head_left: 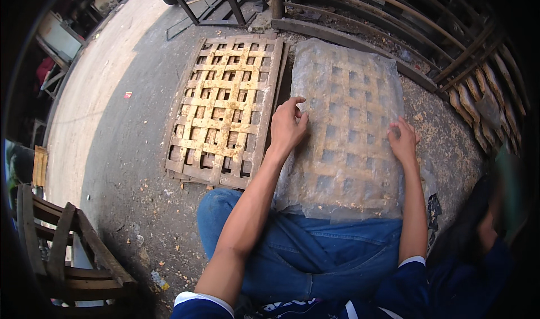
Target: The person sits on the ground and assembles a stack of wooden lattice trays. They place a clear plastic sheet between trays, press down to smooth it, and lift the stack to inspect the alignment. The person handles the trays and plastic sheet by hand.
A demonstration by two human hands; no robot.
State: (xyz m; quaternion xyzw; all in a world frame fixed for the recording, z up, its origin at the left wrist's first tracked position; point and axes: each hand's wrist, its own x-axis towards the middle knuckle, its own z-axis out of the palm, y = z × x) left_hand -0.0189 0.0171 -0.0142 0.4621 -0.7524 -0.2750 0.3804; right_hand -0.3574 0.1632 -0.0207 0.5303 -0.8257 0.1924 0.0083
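Plastic-wrapped lattice panel [346,122] lies flat on gritty concrete ground [129,150], near edge over lap. Left hand [288,126] fingers curled, pressing film; right hand [404,140] fingers together, flat on right edge. Bare woven bamboo lattice [225,105] just beside, left; wooden chair [62,251] well apart.

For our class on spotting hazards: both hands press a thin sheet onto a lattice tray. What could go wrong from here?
1. The left hand and right hand press a thin translucent sheet over open lattice gaps; fingertips might tear it.
2. The tray leans on the knees and might slide.
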